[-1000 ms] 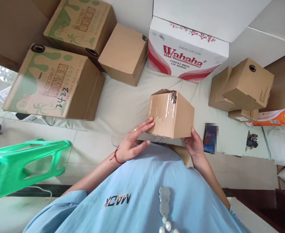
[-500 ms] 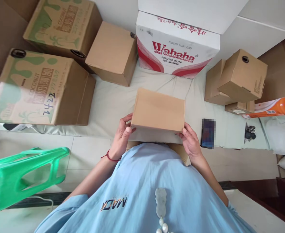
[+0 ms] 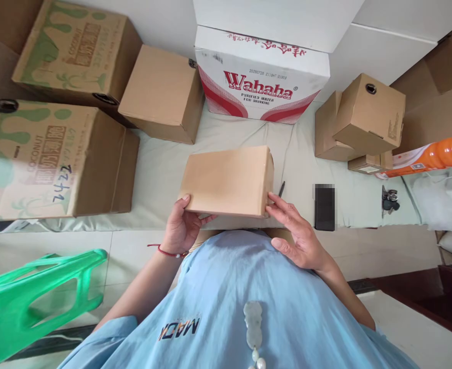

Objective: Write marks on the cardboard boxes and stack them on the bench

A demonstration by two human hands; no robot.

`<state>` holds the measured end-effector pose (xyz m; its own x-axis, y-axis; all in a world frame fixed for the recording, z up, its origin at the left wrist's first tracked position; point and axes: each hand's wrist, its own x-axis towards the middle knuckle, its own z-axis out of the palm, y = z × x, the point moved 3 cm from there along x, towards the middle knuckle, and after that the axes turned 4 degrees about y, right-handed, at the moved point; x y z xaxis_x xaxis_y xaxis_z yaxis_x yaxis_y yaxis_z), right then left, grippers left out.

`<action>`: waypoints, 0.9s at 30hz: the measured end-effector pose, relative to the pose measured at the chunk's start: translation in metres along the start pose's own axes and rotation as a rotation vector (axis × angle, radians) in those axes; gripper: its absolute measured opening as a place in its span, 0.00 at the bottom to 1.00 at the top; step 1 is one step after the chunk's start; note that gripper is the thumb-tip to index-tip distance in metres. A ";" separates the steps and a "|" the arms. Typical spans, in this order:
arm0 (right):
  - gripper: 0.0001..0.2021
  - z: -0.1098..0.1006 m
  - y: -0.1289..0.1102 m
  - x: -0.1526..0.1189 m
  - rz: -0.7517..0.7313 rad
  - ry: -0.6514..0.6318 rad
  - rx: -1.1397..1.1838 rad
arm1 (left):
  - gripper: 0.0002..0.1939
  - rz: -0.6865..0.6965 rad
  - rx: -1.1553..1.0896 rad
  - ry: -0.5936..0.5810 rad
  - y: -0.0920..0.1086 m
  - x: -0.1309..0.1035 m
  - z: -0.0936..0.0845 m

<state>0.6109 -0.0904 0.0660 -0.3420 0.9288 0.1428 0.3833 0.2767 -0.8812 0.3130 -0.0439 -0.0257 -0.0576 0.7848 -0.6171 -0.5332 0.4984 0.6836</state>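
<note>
A plain brown cardboard box (image 3: 228, 180) is tilted in front of me above the front part of the covered table. My left hand (image 3: 182, 223) grips its near left corner, thumb on the top face and fingers underneath. At the box's right side, my right hand (image 3: 297, 233) has its fingers stretched out and its thumb apart. Those fingertips lie against the right end near the corner; the hand is not wrapped round it. Just beyond the right end, a dark pen (image 3: 282, 188) lies on the table. The underside of the box is hidden.
Coconut cartons (image 3: 29, 159) and a plain box (image 3: 157, 87) stand at left, a Wahaha water carton (image 3: 264, 77) behind. At right are stacked small boxes (image 3: 370, 115), an orange bottle (image 3: 437, 154), a phone (image 3: 325, 207) and keys (image 3: 390, 200). A green stool (image 3: 76, 261) stands on the floor.
The box has turned and shifted left in view. My left thumb has come onto its top, while my right hand has loosened and spread its fingers. The pen has come into sight.
</note>
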 end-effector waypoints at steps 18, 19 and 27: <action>0.26 0.008 0.043 0.007 0.542 0.440 0.521 | 0.29 0.675 0.377 -0.248 0.015 -0.002 0.003; 0.25 0.008 0.045 0.007 0.535 0.457 0.507 | 0.30 0.688 0.406 -0.285 0.017 -0.001 0.003; 0.11 0.000 0.066 -0.006 0.479 0.612 0.635 | 0.28 0.570 0.457 -0.307 0.005 0.005 -0.006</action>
<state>0.6383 -0.0781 0.0074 0.2965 0.9244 -0.2399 -0.2251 -0.1765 -0.9582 0.3047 -0.0397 -0.0276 0.0533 0.9980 -0.0338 -0.0882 0.0384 0.9954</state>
